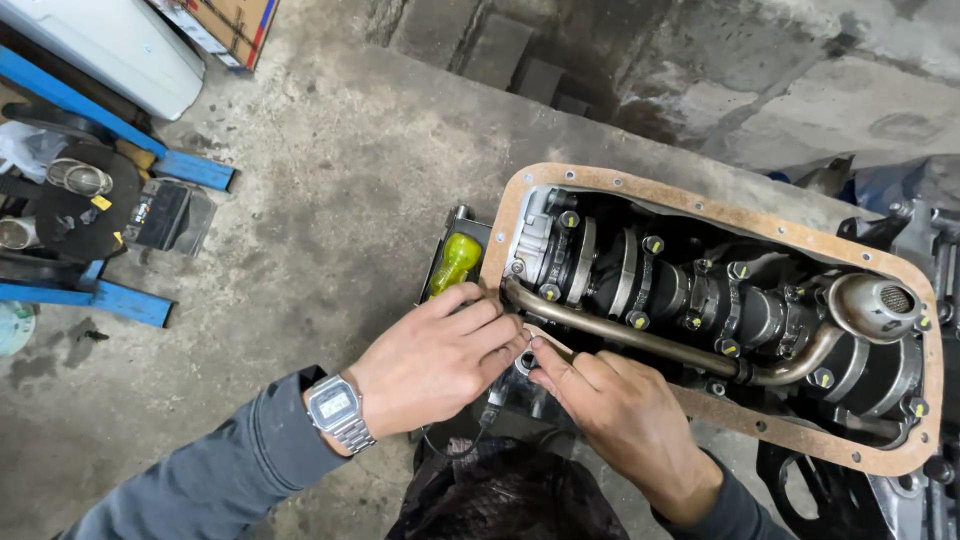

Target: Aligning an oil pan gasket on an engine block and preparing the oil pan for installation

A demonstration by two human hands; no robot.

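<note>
Both my hands meet at the cork gasket's [598, 181] near corner on the upturned engine [720, 300]: left hand [435, 360] and right hand [620, 415] pinch its edge with fingertips together, apparently seating it against the flange.

— What lies on the floor [330, 200] at the left?
— Blue steel beams [120, 130], with a black round stand [75, 215] between them and a dark box [165, 215] just beside it.
— And at the top?
— A white casing [120, 40] in the corner, next to a cardboard box [235, 25]. Further right, dark concrete blocks [520, 60] sit in a shadowed recess.
— Anything yellow?
— A yellow-handled tool [455, 262] lies in a black case, left of the engine.
— The floor itself?
— Grey concrete, stained and dusty.
</note>
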